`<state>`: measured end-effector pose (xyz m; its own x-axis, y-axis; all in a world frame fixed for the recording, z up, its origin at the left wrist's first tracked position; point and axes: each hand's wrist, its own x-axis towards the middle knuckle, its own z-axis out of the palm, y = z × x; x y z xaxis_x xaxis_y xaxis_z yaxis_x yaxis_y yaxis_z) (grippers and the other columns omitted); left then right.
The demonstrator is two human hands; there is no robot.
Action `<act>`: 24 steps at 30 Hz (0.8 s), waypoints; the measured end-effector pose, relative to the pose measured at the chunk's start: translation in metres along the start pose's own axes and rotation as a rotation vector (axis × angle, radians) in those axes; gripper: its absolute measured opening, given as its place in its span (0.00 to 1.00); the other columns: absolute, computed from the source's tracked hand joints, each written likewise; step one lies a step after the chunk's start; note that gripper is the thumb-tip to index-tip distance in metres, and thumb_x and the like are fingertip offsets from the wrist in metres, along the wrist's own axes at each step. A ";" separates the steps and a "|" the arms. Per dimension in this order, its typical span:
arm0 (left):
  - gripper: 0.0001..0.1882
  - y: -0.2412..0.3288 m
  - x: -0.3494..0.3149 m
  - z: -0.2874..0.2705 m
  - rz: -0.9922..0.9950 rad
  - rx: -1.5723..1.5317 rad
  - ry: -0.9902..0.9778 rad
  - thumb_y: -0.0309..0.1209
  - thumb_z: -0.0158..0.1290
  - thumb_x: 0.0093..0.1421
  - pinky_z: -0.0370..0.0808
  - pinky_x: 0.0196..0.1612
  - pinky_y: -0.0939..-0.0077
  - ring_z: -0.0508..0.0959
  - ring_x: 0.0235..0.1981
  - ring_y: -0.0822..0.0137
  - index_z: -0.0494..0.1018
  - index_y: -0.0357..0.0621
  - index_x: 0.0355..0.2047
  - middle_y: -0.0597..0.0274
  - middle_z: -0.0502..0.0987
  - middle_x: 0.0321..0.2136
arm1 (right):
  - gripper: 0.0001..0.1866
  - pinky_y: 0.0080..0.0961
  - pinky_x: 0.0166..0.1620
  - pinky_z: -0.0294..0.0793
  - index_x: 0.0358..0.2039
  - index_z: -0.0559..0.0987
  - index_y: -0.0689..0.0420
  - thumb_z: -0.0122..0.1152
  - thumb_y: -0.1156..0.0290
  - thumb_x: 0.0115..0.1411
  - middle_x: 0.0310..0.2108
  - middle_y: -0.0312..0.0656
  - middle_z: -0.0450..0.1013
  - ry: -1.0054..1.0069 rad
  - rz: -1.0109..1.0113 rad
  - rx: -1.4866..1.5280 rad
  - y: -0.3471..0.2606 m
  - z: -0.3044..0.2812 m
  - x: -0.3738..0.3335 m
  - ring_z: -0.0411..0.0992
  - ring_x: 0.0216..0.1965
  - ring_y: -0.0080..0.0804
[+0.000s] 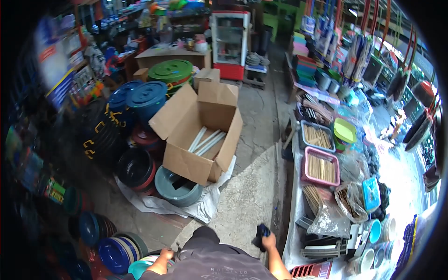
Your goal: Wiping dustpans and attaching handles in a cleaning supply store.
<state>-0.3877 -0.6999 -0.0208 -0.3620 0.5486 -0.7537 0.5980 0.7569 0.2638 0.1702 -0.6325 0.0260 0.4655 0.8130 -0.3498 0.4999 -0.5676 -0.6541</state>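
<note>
My right hand [269, 241] is low in the view, just right of my body. Its fingers are closed around a small dark, bunched object [260, 234], black with a bluish top; its kind is not clear. On the other side, my left hand [165, 255] hangs beside my body, near a stack of basins [139, 268]. Its fingers look curled in, and whatever they may hold is hidden. Ahead stands an open cardboard box [189, 156] with its flaps spread and several white tubes [206, 141] lying inside. Neither hand touches the box.
A grey tub [178, 189] and dark buckets [135, 169] stand left of the box, before lidded blue [146, 94] and green bins [170, 71]. Along the right runs a table with a pink basket of wooden sticks [321, 166] and plastic bags [330, 219]. A concrete walkway [254, 175] passes between.
</note>
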 end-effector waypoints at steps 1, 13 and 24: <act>0.23 0.017 0.005 0.001 0.030 -0.141 -0.016 0.36 0.55 0.53 0.73 0.51 0.66 0.78 0.50 0.54 0.77 0.35 0.46 0.44 0.78 0.46 | 0.19 0.38 0.49 0.72 0.43 0.80 0.59 0.52 0.73 0.50 0.39 0.57 0.77 0.037 -0.054 0.058 -0.037 -0.017 0.008 0.76 0.46 0.52; 0.24 0.296 0.172 -0.016 0.222 0.070 -0.153 0.37 0.57 0.52 0.71 0.55 0.65 0.76 0.52 0.51 0.76 0.36 0.48 0.46 0.77 0.48 | 0.19 0.34 0.48 0.72 0.41 0.80 0.62 0.56 0.77 0.46 0.37 0.53 0.79 0.280 0.248 0.352 -0.063 -0.034 0.151 0.77 0.43 0.46; 0.22 0.687 0.219 -0.068 0.657 -0.408 -0.180 0.31 0.55 0.59 0.75 0.47 0.68 0.79 0.46 0.59 0.70 0.33 0.52 0.47 0.78 0.45 | 0.20 0.36 0.47 0.74 0.39 0.81 0.66 0.56 0.70 0.45 0.37 0.55 0.79 0.184 0.745 0.139 -0.011 -0.076 0.247 0.78 0.42 0.47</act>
<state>-0.1049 -0.0351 0.0365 0.1159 0.8888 -0.4434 0.3270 0.3874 0.8620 0.3357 -0.4350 -0.0022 0.7621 0.1826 -0.6212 -0.0824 -0.9242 -0.3728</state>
